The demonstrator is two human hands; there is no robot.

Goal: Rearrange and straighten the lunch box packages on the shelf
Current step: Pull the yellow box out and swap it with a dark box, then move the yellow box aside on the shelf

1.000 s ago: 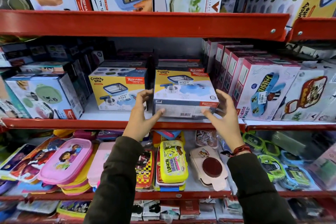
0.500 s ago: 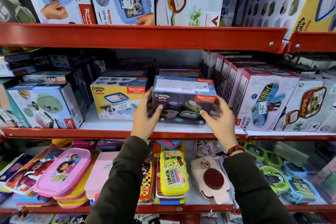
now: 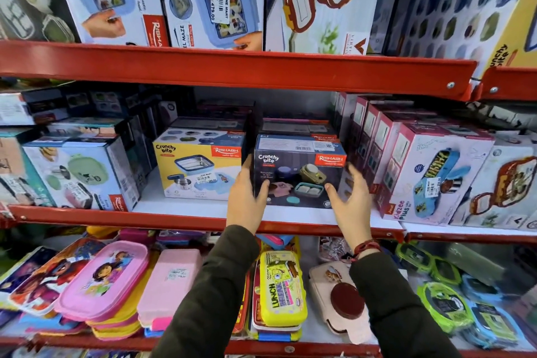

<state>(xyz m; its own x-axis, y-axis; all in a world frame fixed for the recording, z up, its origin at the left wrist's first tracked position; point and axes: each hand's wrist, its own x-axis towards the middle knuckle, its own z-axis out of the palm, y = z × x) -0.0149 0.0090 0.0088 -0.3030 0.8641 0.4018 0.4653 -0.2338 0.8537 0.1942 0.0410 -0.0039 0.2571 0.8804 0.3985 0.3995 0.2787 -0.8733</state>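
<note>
Red shelving (image 3: pixel 232 73) packed with boxed lunch sets frames your work. Your dark box (image 3: pixel 299 171) sits upright on the middle shelf, just beside the yellow box (image 3: pixel 200 166). Your left hand (image 3: pixel 247 200) presses its left corner with fingers together; your right hand (image 3: pixel 348 197) is spread at the right edge, contact unclear. It looks like light, stiff cardboard with slick print, so grip the side faces low.
</note>
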